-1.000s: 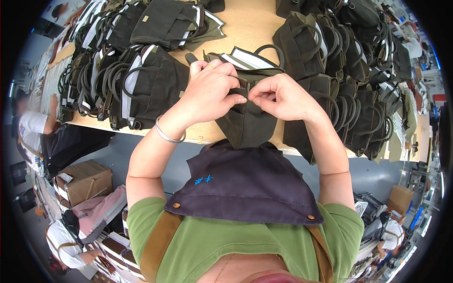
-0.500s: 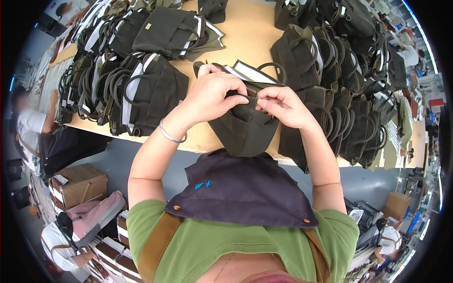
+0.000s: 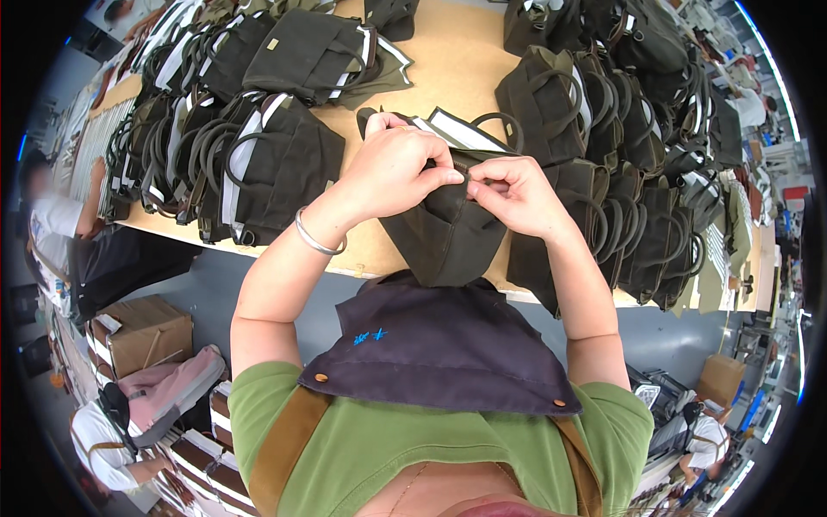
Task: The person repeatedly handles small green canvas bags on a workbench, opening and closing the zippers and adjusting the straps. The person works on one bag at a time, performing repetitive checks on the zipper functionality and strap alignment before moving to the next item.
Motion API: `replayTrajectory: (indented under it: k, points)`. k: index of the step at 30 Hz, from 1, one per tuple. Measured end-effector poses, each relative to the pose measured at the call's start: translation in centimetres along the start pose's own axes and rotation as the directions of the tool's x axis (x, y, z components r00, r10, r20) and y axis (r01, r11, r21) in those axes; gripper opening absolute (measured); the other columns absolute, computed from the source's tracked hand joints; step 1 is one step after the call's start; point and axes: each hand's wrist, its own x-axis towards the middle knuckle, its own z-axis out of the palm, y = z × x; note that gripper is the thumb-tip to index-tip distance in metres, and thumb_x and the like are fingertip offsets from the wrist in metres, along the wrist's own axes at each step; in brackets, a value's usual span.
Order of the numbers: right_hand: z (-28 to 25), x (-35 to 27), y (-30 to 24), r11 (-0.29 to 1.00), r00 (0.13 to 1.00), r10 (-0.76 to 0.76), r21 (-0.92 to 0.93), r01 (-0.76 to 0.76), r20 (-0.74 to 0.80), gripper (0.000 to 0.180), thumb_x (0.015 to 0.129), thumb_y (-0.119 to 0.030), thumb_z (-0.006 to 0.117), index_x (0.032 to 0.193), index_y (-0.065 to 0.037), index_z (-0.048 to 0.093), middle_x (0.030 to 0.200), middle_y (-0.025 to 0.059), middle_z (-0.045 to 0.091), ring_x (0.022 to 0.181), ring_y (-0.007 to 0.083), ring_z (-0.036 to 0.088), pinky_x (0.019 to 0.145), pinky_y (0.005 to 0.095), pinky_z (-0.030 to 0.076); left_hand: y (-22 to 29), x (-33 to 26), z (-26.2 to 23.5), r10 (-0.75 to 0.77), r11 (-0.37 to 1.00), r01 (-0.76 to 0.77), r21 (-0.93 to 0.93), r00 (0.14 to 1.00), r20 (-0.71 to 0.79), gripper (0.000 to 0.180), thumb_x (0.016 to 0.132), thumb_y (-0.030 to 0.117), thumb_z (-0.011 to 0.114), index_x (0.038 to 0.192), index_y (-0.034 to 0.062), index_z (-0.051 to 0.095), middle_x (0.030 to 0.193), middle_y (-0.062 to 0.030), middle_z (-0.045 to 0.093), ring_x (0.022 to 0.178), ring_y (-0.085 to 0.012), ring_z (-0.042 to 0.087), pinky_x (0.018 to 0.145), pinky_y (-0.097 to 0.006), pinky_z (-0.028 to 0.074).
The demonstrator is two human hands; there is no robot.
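A dark olive fabric bag [image 3: 444, 237] stands at the table's near edge, in front of my chest. White lining or paper and a looped handle show at its far side. My left hand [image 3: 398, 168], with a bracelet at the wrist, pinches the upper edge of the bag near its zipper. Just to the right, my right hand [image 3: 510, 194] has thumb and forefinger closed on the same edge by the zipper's end. The fingertips of both hands almost meet. Whether a zipper pull sits between them is too small to tell.
Rows of similar dark bags stand on the table [image 3: 457, 52] at left [image 3: 289, 164] and right [image 3: 551, 103]. One bag [image 3: 301, 56] lies at the far left. A cardboard box [image 3: 146, 336] is below the table's left side. Co-workers [image 3: 65, 224] are at the left and lower corners.
My left fingertips have shifted slightly right along the bag's edge, closer to my right fingers. The zipper stretch between the hands shows less. The bag stays in place.
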Motion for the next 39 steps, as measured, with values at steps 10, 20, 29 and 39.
replayTrajectory:
  k: [10, 20, 29, 39]
  points:
    - [0.4, 0.2, -0.3, 0.991, 0.993, -0.115, -0.067, 0.114, -0.015, 0.007, 0.085, -0.003, 0.064, 0.084, 0.002, 0.068, 0.063, 0.0019, 0.059, 0.053, 0.0029, 0.044, 0.047, 0.0243, 0.036, 0.9, -0.7, 0.5, -0.075, 0.997, 0.077, 0.027, 0.994, -0.078, 0.018, 0.082, 0.025, 0.073, 0.074, 0.0115, 0.065, 0.070, -0.0018, 0.064, 0.072, -0.0182, 0.058, 0.089, -0.036, 0.029]
    - [1.3, -0.2, 0.0, 0.999, 0.998, -0.032, 0.035, 0.035, -0.062, 0.007, 0.084, -0.003, 0.065, 0.080, 0.002, 0.067, 0.055, -0.0020, 0.051, 0.051, 0.0018, 0.039, 0.045, 0.0236, 0.033, 1.7, -1.4, 1.3, -0.136, 0.991, 0.134, -0.021, 0.969, -0.207, 0.012, 0.081, 0.020, 0.073, 0.081, 0.0125, 0.064, 0.076, -0.0001, 0.064, 0.073, -0.0188, 0.059, 0.092, -0.037, 0.028]
    - [1.5, -0.7, -0.9, 0.999, 0.996, 0.051, 0.012, -0.050, -0.070, 0.008, 0.081, -0.007, 0.068, 0.079, 0.000, 0.068, 0.058, -0.0016, 0.057, 0.051, 0.0015, 0.045, 0.047, 0.0223, 0.036, 1.8, -2.1, 1.3, -0.043, 0.999, 0.048, 0.021, 0.982, -0.186, 0.009, 0.085, 0.013, 0.068, 0.092, 0.0108, 0.062, 0.079, -0.0002, 0.060, 0.080, -0.0187, 0.057, 0.092, -0.037, 0.027]
    - [1.3, -0.9, -1.9, 0.983, 0.983, 0.183, -0.003, -0.183, 0.005, 0.020, 0.076, -0.017, 0.079, 0.085, 0.000, 0.072, 0.071, 0.0033, 0.070, 0.058, 0.0050, 0.060, 0.055, 0.0243, 0.049, 1.5, -2.5, 1.2, -0.015, 0.999, 0.008, -0.046, 0.987, -0.159, 0.007, 0.087, 0.011, 0.063, 0.093, 0.0108, 0.060, 0.078, -0.0023, 0.055, 0.083, -0.0211, 0.055, 0.094, -0.040, 0.027]
